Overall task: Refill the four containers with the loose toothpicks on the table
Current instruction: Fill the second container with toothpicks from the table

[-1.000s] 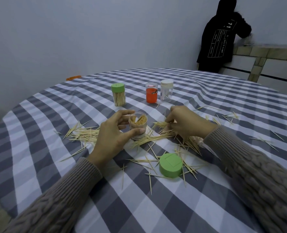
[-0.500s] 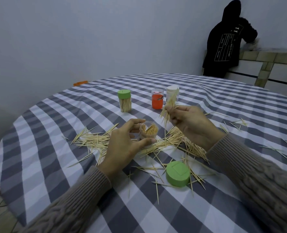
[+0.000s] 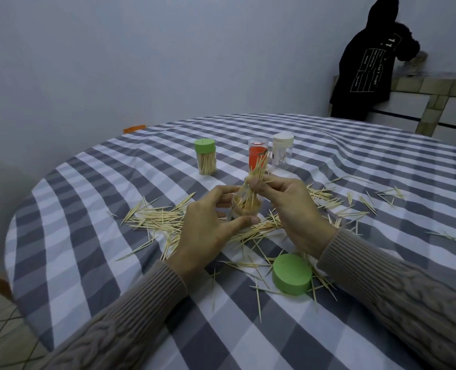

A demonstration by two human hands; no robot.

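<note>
My left hand [image 3: 208, 228] grips a clear open container [image 3: 244, 209] partly filled with toothpicks, standing on the checked tablecloth [image 3: 88, 249]. My right hand [image 3: 291, 206] pinches a bundle of toothpicks [image 3: 257, 169] upright, its lower ends inside the container's mouth. Loose toothpicks [image 3: 157, 220] lie scattered left, right and in front of the container. A green lid [image 3: 292, 273] lies flat near my right wrist. Farther back stand a green-capped container [image 3: 206, 159] full of toothpicks, an orange container [image 3: 256, 156] and a white-capped container [image 3: 283, 149].
The round table's edge [image 3: 21, 209] curves along the left, with tiled floor below. A person in a black hooded top [image 3: 365, 62] stands at a counter at the far right. More stray toothpicks [image 3: 381, 196] lie at the right.
My right hand lifted a bundle of toothpicks off the table and brought it left over the container; its ends now sit in the mouth. My left hand kept holding the container.
</note>
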